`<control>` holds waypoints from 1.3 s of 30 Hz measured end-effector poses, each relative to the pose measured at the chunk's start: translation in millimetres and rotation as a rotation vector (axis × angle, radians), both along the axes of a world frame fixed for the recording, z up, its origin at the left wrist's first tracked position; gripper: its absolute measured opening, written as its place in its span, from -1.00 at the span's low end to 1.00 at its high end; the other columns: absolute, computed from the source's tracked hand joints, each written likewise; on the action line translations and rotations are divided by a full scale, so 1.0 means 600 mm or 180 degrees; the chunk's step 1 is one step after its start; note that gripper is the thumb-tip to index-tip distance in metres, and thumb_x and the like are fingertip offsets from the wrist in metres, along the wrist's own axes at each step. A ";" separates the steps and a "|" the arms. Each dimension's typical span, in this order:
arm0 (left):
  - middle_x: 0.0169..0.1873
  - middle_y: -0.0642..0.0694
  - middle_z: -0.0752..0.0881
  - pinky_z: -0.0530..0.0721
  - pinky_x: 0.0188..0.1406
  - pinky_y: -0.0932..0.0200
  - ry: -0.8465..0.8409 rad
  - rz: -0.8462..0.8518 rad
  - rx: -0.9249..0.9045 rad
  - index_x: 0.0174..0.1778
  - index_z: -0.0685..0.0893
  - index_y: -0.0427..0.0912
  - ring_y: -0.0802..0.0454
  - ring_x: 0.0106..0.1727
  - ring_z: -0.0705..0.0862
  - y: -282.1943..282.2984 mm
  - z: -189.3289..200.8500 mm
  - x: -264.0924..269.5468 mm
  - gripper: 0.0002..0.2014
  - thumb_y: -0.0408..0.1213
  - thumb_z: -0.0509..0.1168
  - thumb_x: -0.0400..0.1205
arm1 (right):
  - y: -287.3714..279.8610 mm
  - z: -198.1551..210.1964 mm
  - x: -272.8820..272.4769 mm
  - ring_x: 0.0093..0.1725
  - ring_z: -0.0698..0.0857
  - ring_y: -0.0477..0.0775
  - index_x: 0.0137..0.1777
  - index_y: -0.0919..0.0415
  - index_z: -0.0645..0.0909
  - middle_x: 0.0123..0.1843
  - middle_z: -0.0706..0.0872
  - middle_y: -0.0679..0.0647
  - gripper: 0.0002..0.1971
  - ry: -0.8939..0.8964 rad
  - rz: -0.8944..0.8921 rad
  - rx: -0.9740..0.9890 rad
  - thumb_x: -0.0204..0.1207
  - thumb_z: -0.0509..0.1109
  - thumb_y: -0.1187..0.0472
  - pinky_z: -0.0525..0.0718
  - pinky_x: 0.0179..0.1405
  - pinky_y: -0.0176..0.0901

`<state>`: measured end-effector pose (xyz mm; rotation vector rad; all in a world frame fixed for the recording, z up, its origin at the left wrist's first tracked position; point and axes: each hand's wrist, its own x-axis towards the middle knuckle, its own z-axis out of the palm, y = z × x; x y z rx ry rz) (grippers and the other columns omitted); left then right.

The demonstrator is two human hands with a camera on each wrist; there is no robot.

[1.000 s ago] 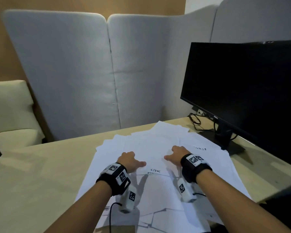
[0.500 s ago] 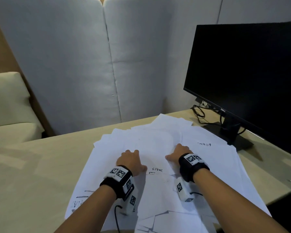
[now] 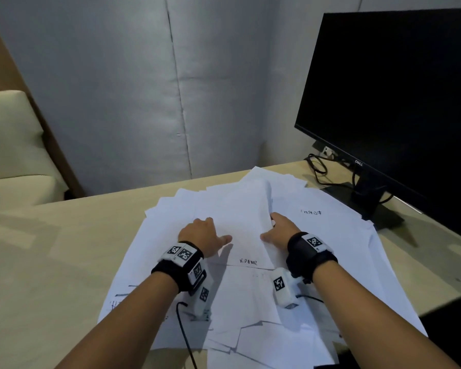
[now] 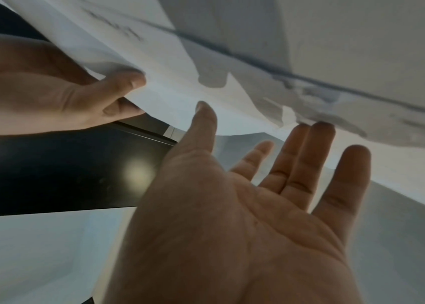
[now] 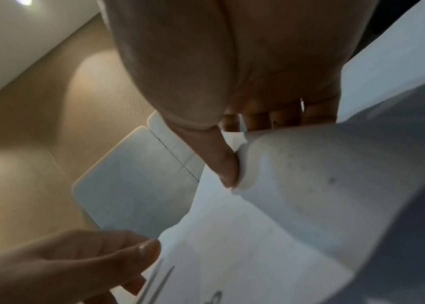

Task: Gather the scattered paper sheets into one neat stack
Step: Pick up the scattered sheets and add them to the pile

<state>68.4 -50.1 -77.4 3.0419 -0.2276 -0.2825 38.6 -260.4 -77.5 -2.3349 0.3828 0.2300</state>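
Note:
Several white paper sheets (image 3: 250,294) lie fanned and overlapping on the beige desk (image 3: 51,262), some with handwriting. My left hand (image 3: 205,233) rests on the pile, fingers straight; in the left wrist view its palm (image 4: 260,123) is spread with fingertips touching paper. My right hand (image 3: 277,230) pinches the right edge of the top middle sheet (image 3: 240,209), which bows up there. The right wrist view shows the right hand (image 5: 240,144) with its thumb on top and its fingers curled under that edge. The right hand (image 4: 128,92) also shows at the left of the left wrist view, holding the sheet.
A black monitor (image 3: 397,89) stands at the right on its stand (image 3: 370,206), with cables (image 3: 320,169) behind the papers' far corner. Grey padded partitions (image 3: 144,89) close off the desk's far side. A cream seat (image 3: 11,145) is at the left. Bare desk lies left of the pile.
Both hands slid a little forward over the pile. The right hand, flat before, now pinches a sheet's edge and that edge has risen. The head view has tipped down and closer.

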 end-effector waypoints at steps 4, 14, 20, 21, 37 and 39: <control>0.32 -0.26 0.59 0.65 0.18 -0.11 0.0101 0.0152 -0.0263 0.42 0.48 -0.23 -0.26 0.28 0.64 0.002 -0.001 0.014 -0.24 0.39 0.12 0.61 | -0.001 0.003 -0.003 0.11 0.74 0.18 0.33 0.04 0.54 0.03 0.75 0.06 -0.58 -0.0289 0.0052 0.0443 0.47 0.44 0.25 0.68 0.21 -0.01; 0.60 -0.15 0.45 0.47 0.30 0.09 0.0350 0.0462 -0.1491 0.66 0.27 -0.17 -0.16 0.53 0.50 0.018 -0.023 0.033 -0.28 -0.02 0.37 0.64 | 0.030 0.014 0.005 0.31 0.62 0.16 0.35 0.23 0.58 0.28 0.65 0.05 -0.59 -0.0494 -0.0085 0.0484 0.63 0.38 -0.01 0.53 0.25 -0.12; 0.59 -0.12 0.46 0.48 0.21 0.13 0.0474 0.0550 -0.1661 0.66 0.30 -0.12 -0.15 0.49 0.52 0.032 -0.024 0.042 -0.29 -0.17 0.43 0.60 | 0.038 0.024 0.023 0.58 0.43 0.17 0.64 0.24 0.31 0.63 0.41 0.14 -0.24 -0.0488 -0.0324 0.0706 0.56 0.43 -0.13 0.41 0.52 0.01; 0.59 -0.12 0.46 0.48 0.22 0.13 0.0518 0.0554 -0.1669 0.65 0.31 -0.12 -0.15 0.49 0.51 0.034 -0.023 0.043 -0.29 -0.18 0.44 0.59 | 0.039 0.024 0.026 0.57 0.44 0.18 0.65 0.24 0.28 0.63 0.40 0.14 -0.23 -0.0464 -0.0347 0.0772 0.56 0.42 -0.13 0.42 0.52 0.01; 0.49 -0.20 0.52 0.61 0.12 0.04 0.0616 0.0909 -0.2516 0.63 0.29 -0.24 -0.19 0.31 0.64 0.072 -0.033 0.061 -0.09 0.22 0.46 0.51 | 0.031 0.012 -0.002 0.23 0.65 0.12 0.72 0.06 0.12 0.39 0.60 0.06 -0.13 -0.0699 -0.0199 0.1556 0.51 0.52 0.32 0.61 0.31 -0.03; 0.06 -0.20 0.66 0.60 -0.26 0.11 0.0759 0.1089 -0.3083 0.47 0.46 -0.28 -0.13 -0.21 0.68 0.080 -0.027 0.061 -0.20 0.22 0.47 0.50 | 0.030 0.013 -0.003 0.14 0.77 0.16 0.54 0.21 0.46 0.28 0.73 0.07 -0.41 -0.0740 -0.0233 0.1641 0.50 0.51 0.33 0.71 0.22 0.03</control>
